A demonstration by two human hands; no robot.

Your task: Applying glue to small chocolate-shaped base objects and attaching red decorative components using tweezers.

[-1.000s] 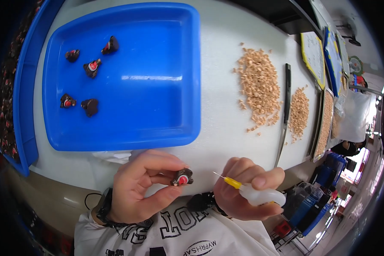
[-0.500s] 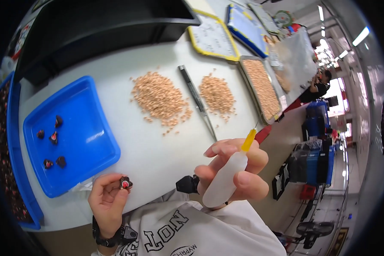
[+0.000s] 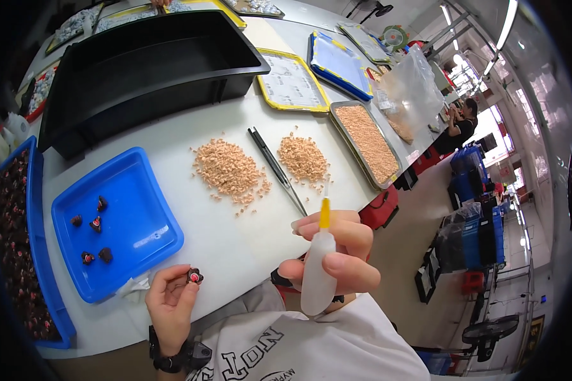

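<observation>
My left hand [image 3: 170,300] pinches a small dark part with a red centre [image 3: 194,276] just off the near corner of the blue tray [image 3: 147,190]. My right hand [image 3: 338,254] grips a white squeeze bottle [image 3: 318,279] upright, its yellow nozzle and thin needle tip [image 3: 325,211] pointing up, away from the part. Several more dark parts [image 3: 95,223] lie in the blue tray. The two hands are well apart.
Two heaps of tan pellets [image 3: 230,170] [image 3: 304,159] flank long tweezers [image 3: 276,168] on the white table. A metal tray of pellets [image 3: 370,141], a big black bin [image 3: 146,63], yellow-rimmed and blue trays lie behind. A blue crate of dark parts [image 3: 16,254] at left. A person stands far right.
My view has swung up and right across the table. My right hand lifted the bottle from near the part and turned its nozzle upward. My left hand keeps holding the part.
</observation>
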